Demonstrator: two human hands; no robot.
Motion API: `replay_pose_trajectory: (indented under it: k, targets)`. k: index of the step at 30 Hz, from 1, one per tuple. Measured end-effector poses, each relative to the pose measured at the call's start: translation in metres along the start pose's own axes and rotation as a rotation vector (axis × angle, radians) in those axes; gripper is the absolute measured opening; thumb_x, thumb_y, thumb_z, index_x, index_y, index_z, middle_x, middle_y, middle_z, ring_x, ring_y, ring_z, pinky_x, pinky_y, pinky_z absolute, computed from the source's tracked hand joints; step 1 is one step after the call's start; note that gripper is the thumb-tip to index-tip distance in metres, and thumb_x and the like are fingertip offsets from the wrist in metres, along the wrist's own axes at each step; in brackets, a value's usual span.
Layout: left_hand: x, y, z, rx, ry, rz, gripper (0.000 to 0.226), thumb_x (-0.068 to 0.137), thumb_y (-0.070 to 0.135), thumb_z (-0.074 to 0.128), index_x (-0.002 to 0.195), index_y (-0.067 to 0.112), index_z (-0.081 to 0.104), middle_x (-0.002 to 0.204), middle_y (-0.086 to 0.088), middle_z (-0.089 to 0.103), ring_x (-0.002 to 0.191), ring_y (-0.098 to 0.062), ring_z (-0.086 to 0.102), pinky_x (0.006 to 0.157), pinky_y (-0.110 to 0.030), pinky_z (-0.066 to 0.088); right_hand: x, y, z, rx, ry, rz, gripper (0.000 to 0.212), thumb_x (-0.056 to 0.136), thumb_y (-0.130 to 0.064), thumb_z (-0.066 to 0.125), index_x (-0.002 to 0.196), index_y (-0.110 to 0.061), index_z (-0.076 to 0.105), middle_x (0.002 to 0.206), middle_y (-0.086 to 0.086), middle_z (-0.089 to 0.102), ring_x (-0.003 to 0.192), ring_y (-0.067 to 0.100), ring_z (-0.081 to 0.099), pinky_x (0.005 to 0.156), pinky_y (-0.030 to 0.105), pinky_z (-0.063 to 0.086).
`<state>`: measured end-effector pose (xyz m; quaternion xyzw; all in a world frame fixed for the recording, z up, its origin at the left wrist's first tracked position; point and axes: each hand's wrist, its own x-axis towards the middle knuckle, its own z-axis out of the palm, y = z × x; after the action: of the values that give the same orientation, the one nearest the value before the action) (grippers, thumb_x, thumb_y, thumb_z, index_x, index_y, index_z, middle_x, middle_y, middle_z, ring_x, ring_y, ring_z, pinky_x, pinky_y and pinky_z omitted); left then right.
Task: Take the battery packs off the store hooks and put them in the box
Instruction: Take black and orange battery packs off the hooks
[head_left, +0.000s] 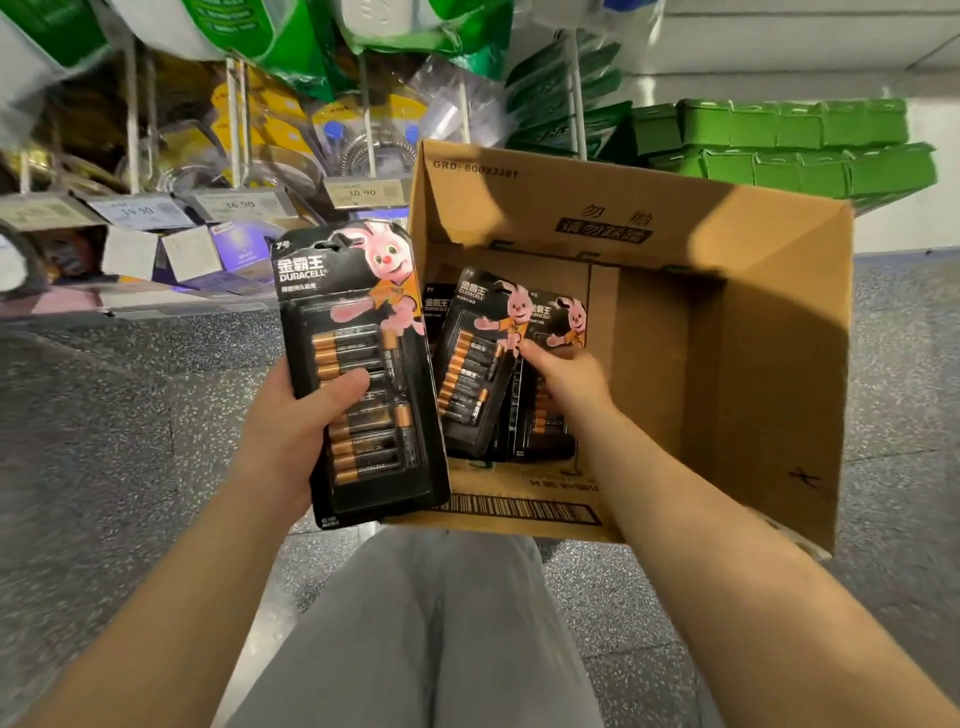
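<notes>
Battery pack (358, 364): gripped by left hand (291, 431), thumb across front.
Right hand (566, 379): fingers curled on packs in box (478, 364).
Box (769, 364): open, on floor.

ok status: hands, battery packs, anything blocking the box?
Left hand grips one battery pack outside the box. Right hand on the packs in the box. Nothing blocking.

Open cardboard box (769, 332) stands on the floor (104, 415), ahead and right of the person's knees (415, 623). Several battery packs (478, 364) lie stacked in its left half. Right hand (566, 376) reaches into the box, on those packs. Left hand (296, 431) holds another battery pack (358, 374) upright, just left of the box. Shelf price tags (234, 205) run behind, hung goods (291, 47) above them.
</notes>
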<state>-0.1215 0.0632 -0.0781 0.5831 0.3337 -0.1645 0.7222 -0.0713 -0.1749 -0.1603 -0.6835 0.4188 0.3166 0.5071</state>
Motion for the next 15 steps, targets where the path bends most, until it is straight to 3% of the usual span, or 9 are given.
replay_pose_trajectory:
  k: [2,5,9,15]
  targets:
    - [0.0,-0.001,0.0,0.004,0.003,-0.004,0.042,0.06,0.01,0.075,0.098,0.023,0.061,0.075,0.004,0.074,0.068,-0.015,0.073,0.053,-0.029,0.058,-0.002,-0.003,0.024,-0.016,-0.075,-0.009,0.045,0.08,-0.037,0.075,0.111,-0.019,0.048,0.097,-0.006,0.057,0.101,0.019,0.056,0.089,0.039,0.049]
    - [0.002,-0.001,0.0,0.004,0.022,-0.008,0.037,0.063,0.017,0.069,0.099,0.024,0.062,0.077,0.004,0.075,0.07,-0.017,0.074,0.054,-0.03,0.058,0.001,0.001,0.049,-0.1,-0.07,0.014,0.066,0.075,-0.026,0.081,0.127,-0.013,0.043,0.116,0.005,0.06,0.11,0.027,0.059,0.093,0.044,0.05]
    - [0.0,0.001,-0.001,0.0,0.012,-0.001,0.038,0.062,0.017,0.07,0.099,0.022,0.062,0.079,0.002,0.075,0.071,-0.018,0.074,0.055,-0.031,0.059,0.002,0.008,0.042,-0.04,-0.057,-0.089,0.03,0.087,-0.018,0.069,0.115,-0.015,0.058,0.115,0.006,0.066,0.108,0.025,0.063,0.096,0.045,0.051]
    - [0.001,-0.001,-0.002,-0.017,0.019,-0.003,0.047,0.062,0.021,0.074,0.107,0.017,0.061,0.087,-0.002,0.074,0.076,-0.021,0.073,0.063,-0.039,0.06,-0.048,-0.023,-0.011,0.143,-0.068,-0.273,0.019,0.092,-0.018,0.062,0.11,-0.019,0.062,0.104,0.003,0.073,0.096,0.019,0.071,0.086,0.044,0.057]
